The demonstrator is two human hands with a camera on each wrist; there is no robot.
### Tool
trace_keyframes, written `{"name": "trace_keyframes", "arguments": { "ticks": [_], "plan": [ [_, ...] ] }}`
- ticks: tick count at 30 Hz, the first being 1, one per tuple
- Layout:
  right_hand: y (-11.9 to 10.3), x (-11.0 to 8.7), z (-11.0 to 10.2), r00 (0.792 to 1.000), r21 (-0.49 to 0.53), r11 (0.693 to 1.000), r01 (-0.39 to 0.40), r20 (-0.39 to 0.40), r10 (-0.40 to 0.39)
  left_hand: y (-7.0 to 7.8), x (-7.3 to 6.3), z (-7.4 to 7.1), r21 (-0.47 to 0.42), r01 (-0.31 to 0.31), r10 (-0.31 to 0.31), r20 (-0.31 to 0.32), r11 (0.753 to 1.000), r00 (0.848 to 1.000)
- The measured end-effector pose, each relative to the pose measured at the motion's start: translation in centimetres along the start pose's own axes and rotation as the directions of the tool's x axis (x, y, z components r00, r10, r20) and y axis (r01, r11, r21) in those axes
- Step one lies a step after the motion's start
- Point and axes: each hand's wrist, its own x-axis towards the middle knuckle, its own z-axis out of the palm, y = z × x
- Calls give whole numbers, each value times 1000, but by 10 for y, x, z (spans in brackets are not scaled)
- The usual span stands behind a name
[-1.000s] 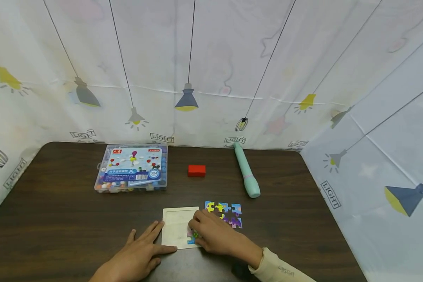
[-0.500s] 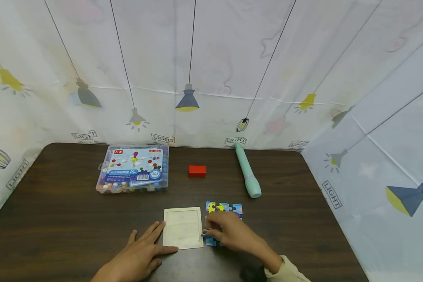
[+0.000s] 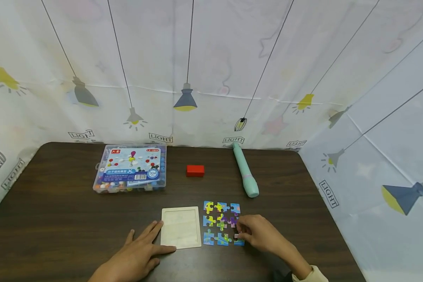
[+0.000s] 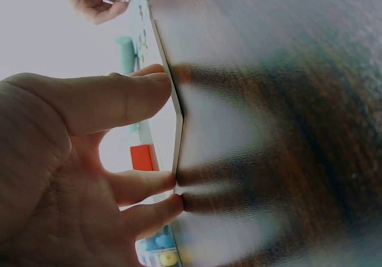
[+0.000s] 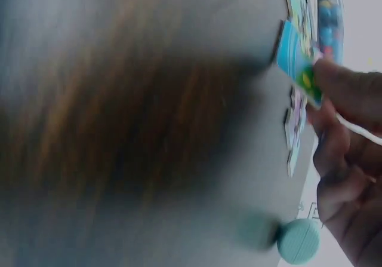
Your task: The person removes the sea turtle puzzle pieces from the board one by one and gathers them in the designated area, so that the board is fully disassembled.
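A pale wooden puzzle tray (image 3: 180, 209), its inside bare, lies flat near the front of the table. My left hand (image 3: 136, 251) touches its left and front edges with straight fingers, thumb at the front. Right of the tray, several colourful jigsaw pieces (image 3: 223, 239) lie in loose rows, slightly apart. My right hand (image 3: 262, 234) pinches a jigsaw piece (image 5: 292, 55) between thumb and finger at the group's front right corner. In the right wrist view that blue and green piece is tilted, with its low corner close to the table.
A clear plastic box (image 3: 130, 168) of coloured model parts stands at the back left. Behind the puzzle, a small red block (image 3: 195, 170) sits on the dark wooden table (image 3: 56, 219). A mint-green, club-shaped object (image 3: 244, 170) lies at the back right. A printed curtain hangs behind.
My right hand has moved right from the tray, past the left column, to the group's front right corner. A piece seen in the tray earlier is gone from it. My left hand stays put.
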Motion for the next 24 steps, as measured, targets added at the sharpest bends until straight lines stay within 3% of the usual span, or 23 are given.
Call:
{"name": "trace_keyframes", "arguments": {
  "ticks": [6, 24],
  "plan": [
    [-9, 2, 7, 998, -149, 987, -58, -45, 52, -1, 1, 1, 6, -9, 9, -11, 1000, 1000],
    [-10, 0, 21, 991, -177, 976, -125, -60, 116, -1, 3, 3, -15, 2, -2, 4, 1000, 1000]
  ]
}}
